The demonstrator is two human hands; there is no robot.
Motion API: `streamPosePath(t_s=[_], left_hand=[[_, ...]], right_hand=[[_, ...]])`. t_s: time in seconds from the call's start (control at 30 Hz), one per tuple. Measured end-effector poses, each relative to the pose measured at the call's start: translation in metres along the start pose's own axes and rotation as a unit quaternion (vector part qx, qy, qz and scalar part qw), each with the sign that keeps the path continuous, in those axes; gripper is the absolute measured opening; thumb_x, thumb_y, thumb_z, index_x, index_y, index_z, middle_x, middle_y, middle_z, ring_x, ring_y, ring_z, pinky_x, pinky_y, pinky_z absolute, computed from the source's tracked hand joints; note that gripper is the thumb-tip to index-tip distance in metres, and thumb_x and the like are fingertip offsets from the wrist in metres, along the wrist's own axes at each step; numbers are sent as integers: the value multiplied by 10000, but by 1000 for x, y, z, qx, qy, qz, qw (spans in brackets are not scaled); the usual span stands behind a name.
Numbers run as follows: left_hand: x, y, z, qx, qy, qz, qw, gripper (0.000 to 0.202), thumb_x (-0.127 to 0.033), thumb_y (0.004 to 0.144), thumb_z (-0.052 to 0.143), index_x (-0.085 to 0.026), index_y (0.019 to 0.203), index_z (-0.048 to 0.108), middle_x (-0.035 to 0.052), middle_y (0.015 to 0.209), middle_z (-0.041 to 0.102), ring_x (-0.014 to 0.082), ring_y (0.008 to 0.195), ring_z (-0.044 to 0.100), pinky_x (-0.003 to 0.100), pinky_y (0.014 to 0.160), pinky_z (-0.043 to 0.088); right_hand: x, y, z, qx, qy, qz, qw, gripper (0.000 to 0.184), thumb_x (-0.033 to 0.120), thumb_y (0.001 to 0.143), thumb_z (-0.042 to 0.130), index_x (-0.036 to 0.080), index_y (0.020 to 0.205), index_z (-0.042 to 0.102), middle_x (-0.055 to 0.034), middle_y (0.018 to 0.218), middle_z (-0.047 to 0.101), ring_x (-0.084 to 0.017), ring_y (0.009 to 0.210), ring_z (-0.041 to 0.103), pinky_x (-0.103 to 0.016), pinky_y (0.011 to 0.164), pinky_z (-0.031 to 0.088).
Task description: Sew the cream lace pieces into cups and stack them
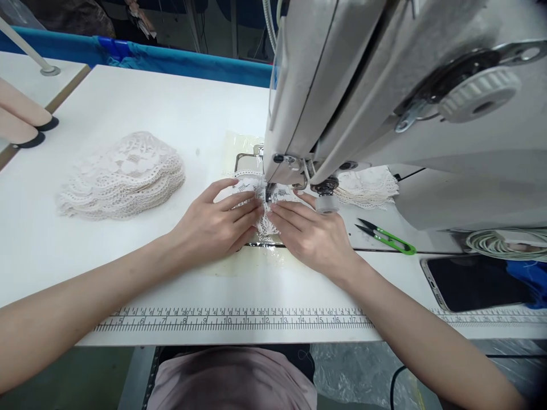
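A piece of white lace lies under the presser foot of a sewing machine. My left hand rests palm down on its left part, fingers stretched out and tips close to the foot. On the other side, my right hand lies with extended fingers on the lace's right part; its thumb is hidden. Both hands press the lace from above, and their fingertips almost meet in front of the foot. The needle tip cannot be made out.
A stack of lace pieces lies left; more lace sits behind my right hand. Green thread snips, a phone and coiled cord are at right. A ruler strip follows the table's front edge. Two black-tipped, finger-like shapes show at far left.
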State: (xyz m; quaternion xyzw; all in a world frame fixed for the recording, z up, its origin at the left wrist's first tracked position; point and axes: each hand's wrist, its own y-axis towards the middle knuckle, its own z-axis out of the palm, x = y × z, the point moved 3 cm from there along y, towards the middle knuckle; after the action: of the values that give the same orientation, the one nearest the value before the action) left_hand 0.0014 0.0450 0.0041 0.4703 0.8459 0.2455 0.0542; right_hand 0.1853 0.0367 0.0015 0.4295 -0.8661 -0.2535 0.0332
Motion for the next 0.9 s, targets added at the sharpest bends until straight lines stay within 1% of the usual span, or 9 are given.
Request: streamPosePath(t_s=[0.1, 0.2, 0.27, 0.4, 0.53, 0.7, 0.8, 0.9], left_hand=[[3, 3, 2, 5, 15, -8, 1000, 260, -238, 960, 514, -195, 1188, 630, 36, 1148, 730, 206, 1136, 652, 468, 1082, 441], [2, 3, 1, 9, 28, -10, 1000, 279, -327, 983, 498, -184, 1187, 622, 54, 1170, 721, 227, 1152, 644, 496, 1060, 450], [-2, 2, -1, 5, 28, 0, 1000, 301, -364, 989, 496, -180, 1194, 616, 55, 1165, 723, 223, 1140, 649, 498, 1052, 455], [-11, -2, -7, -3, 14, 19, 1000, 315, -353, 986, 508, -135, 1184, 620, 75, 1109, 741, 222, 1096, 665, 488, 1019, 483], [-11, -2, -6, 0, 15, 16, 1000, 289, -334, 981, 517, -136, 1160, 628, 84, 1097, 744, 225, 1078, 677, 490, 1016, 484], [-3, 0, 0, 10, -5, -9, 1000, 283, -338, 966, 541, -157, 1162, 635, 89, 1149, 726, 241, 1101, 672, 493, 1081, 416], [-3, 0, 1, 23, 13, -13, 1000, 307, -358, 986, 498, -167, 1190, 626, 76, 1198, 707, 241, 1127, 657, 497, 1073, 408], [-5, -1, -1, 20, 36, -2, 999, 296, -351, 1000, 469, -174, 1168, 636, 61, 1179, 717, 225, 1107, 662, 482, 1045, 416]], right_hand=[[-1, 1, 0, -3, -9, 8, 1000, 235, 81, 889, 571, 154, 1045, 731, -56, 1098, 752, -188, 941, 716, -378, 930, 537], [0, 2, -2, -12, -37, 10, 999, 243, 64, 895, 551, 146, 1037, 730, -38, 1062, 763, -172, 884, 720, -357, 919, 534], [1, 2, -3, -18, -44, 8, 999, 237, 63, 895, 549, 139, 1026, 732, -32, 1043, 767, -163, 854, 719, -348, 919, 531], [4, 1, -5, -27, -37, 4, 999, 194, 127, 919, 559, 158, 971, 743, -33, 1047, 767, -154, 813, 709, -359, 939, 519], [6, 2, -6, -28, -46, 14, 998, 192, 204, 948, 556, 173, 937, 745, -18, 1037, 769, -141, 762, 694, -354, 927, 511], [3, 3, -3, -25, -49, 30, 998, 194, 223, 950, 563, 143, 965, 739, -24, 1028, 770, -150, 769, 701, -346, 909, 509], [2, 4, -2, -22, -51, 35, 998, 195, 224, 951, 562, 140, 975, 736, -28, 1024, 770, -156, 795, 706, -348, 892, 513], [2, 3, -4, -18, -46, 38, 998, 185, 216, 951, 559, 161, 955, 736, -16, 1018, 771, -154, 805, 703, -354, 884, 514]])
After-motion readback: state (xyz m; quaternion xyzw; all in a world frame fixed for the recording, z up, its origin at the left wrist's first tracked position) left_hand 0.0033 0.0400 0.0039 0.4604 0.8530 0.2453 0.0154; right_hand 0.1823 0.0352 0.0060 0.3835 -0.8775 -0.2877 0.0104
